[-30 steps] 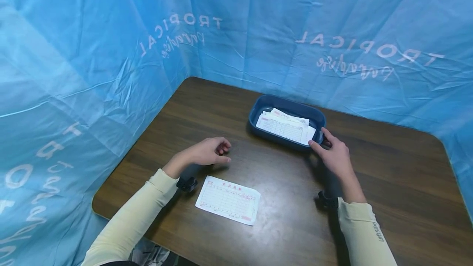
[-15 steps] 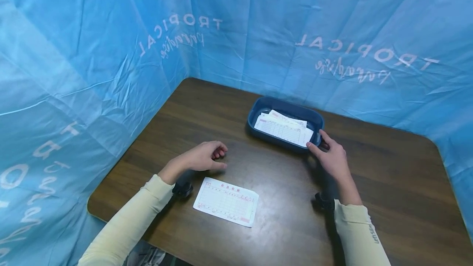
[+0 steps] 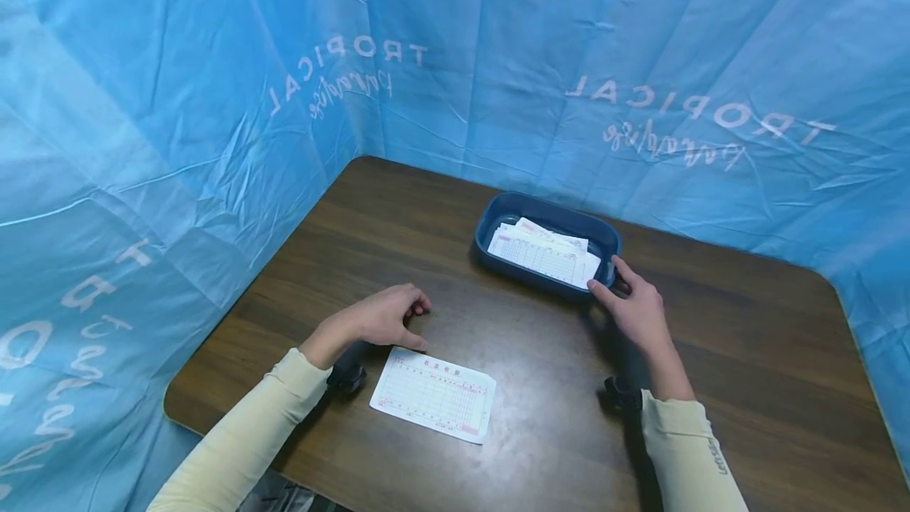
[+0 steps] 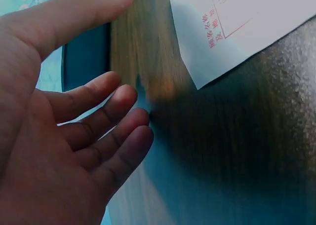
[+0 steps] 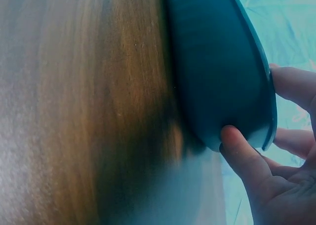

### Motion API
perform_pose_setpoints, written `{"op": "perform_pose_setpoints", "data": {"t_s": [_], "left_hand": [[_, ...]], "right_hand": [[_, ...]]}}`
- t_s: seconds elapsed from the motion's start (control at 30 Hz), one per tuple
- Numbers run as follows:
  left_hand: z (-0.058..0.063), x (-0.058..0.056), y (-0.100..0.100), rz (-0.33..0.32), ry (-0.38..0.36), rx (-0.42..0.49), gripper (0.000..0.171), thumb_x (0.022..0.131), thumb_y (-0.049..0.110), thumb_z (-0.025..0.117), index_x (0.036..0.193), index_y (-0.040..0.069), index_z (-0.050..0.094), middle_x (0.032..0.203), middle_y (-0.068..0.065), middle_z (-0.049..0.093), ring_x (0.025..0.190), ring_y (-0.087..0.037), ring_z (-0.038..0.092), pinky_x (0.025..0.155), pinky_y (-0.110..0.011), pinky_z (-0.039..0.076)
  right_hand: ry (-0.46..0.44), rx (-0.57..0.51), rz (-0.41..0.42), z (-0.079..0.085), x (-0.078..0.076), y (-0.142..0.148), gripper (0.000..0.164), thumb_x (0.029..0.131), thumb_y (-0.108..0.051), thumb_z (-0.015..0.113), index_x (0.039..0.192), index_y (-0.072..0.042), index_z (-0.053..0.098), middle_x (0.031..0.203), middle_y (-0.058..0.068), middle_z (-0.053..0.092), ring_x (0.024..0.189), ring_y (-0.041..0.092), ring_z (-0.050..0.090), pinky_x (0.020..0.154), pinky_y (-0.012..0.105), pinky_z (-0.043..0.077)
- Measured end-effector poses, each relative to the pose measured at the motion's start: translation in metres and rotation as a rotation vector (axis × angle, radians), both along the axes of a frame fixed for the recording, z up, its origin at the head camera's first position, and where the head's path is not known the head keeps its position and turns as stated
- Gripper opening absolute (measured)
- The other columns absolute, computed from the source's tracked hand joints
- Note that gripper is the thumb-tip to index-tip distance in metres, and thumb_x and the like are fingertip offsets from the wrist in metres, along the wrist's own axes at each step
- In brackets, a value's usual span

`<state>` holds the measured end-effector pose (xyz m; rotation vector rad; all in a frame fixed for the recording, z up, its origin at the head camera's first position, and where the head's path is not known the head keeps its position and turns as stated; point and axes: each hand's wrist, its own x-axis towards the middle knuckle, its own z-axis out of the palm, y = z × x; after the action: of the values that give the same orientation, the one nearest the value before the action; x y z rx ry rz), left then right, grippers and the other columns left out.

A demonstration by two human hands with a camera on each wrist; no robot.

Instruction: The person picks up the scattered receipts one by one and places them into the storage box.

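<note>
A paper receipt form (image 3: 435,395) printed in red lies flat near the table's front. Just behind its upper left corner hovers my left hand (image 3: 384,318), fingers loosely bent and holding nothing. The left wrist view shows its thumb and fingers (image 4: 129,97) apart, with the form's corner (image 4: 197,62) beyond them. My right hand (image 3: 635,308) holds the right end of a dark blue oblong tray (image 3: 526,275). Seen from the right wrist, the thumb (image 5: 237,143) presses the tray's outer wall and other fingers reach around its end. Several similar forms (image 3: 540,251) lie overlapping inside the tray.
The brown wooden table (image 3: 341,243) has rounded corners. A blue printed curtain (image 3: 455,101) hangs close along its back and left sides. Both wrists carry small black cameras, the left one (image 3: 347,378) beside the form.
My left hand has lowered toward the form's upper left edge. My right hand keeps its hold on the tray. The whole head view has shifted slightly.
</note>
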<state>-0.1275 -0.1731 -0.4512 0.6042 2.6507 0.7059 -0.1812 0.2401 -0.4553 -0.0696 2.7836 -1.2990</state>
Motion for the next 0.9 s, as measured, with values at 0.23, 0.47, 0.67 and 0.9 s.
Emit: {"op": "perform_pose_setpoints", "data": {"t_s": [0.23, 0.47, 0.67, 0.9], "left_hand": [[-0.001, 0.013, 0.0, -0.027, 0.018, -0.136, 0.072, 0.065, 0.047, 0.085, 0.123, 0.012, 0.059, 0.111, 0.003, 0.052, 0.099, -0.014, 0.048, 0.087, -0.034, 0.043], [0.002, 0.013, 0.003, -0.032, 0.053, -0.194, 0.075, 0.061, 0.051, 0.086, 0.121, 0.014, 0.06, 0.111, 0.004, 0.051, 0.098, -0.014, 0.045, 0.083, -0.035, 0.043], [0.004, 0.014, 0.001, -0.066, 0.068, -0.215, 0.069, 0.062, 0.051, 0.086, 0.114, 0.014, 0.061, 0.107, 0.005, 0.051, 0.097, -0.014, 0.045, 0.084, -0.034, 0.043], [0.005, 0.013, -0.001, -0.082, 0.101, -0.223, 0.065, 0.062, 0.051, 0.086, 0.109, 0.014, 0.061, 0.104, 0.005, 0.051, 0.096, -0.014, 0.046, 0.084, -0.034, 0.043]], "right_hand": [[-0.025, 0.01, 0.009, -0.004, 0.002, -0.002, 0.086, 0.089, -0.058, 0.058, 0.153, -0.014, 0.022, 0.146, 0.026, 0.036, 0.13, 0.043, 0.038, 0.096, 0.061, 0.035], [-0.005, 0.006, -0.002, -0.004, 0.003, 0.0, 0.086, 0.088, -0.058, 0.057, 0.153, -0.013, 0.023, 0.144, 0.027, 0.038, 0.13, 0.043, 0.039, 0.095, 0.061, 0.036], [0.015, 0.005, 0.005, -0.006, 0.003, 0.002, 0.085, 0.089, -0.057, 0.057, 0.153, -0.012, 0.024, 0.143, 0.027, 0.039, 0.129, 0.043, 0.039, 0.095, 0.061, 0.037], [0.049, 0.001, 0.007, -0.008, -0.001, 0.004, 0.085, 0.089, -0.057, 0.057, 0.152, -0.011, 0.025, 0.142, 0.027, 0.041, 0.128, 0.043, 0.041, 0.095, 0.061, 0.037]]}}
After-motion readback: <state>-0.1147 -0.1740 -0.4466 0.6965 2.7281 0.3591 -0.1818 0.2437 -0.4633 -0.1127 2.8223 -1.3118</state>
